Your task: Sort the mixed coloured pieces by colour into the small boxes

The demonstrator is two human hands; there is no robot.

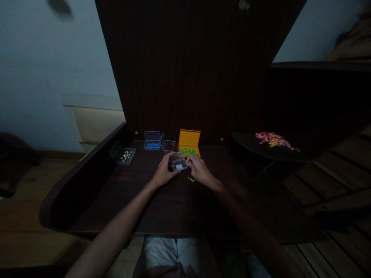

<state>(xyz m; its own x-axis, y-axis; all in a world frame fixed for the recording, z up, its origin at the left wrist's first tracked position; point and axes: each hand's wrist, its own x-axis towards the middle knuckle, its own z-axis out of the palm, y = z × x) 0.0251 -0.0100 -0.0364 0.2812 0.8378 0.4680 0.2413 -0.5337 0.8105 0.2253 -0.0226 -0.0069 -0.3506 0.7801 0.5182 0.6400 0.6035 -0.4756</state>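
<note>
My left hand (164, 172) is closed on the left side of a small clear plastic box (180, 166), its lid raised and a white slip visible inside. At the box's right edge, my right hand (199, 169) has its fingers curled together; whatever they pinch is hidden. A few small yellow pieces (191, 179) lie on the dark tabletop just below that hand. Right behind the clear box stands an open orange case (189, 137) containing several small green pieces (188, 151).
Other open clear boxes stand at the back left: one with blue pieces (152, 145), one with dark pieces (169, 146), and one with pale pieces (126, 155). A pile of pink, red and yellow pieces (272, 139) lies on the side shelf (246, 141). A raised wooden edge (87, 170) bounds the left.
</note>
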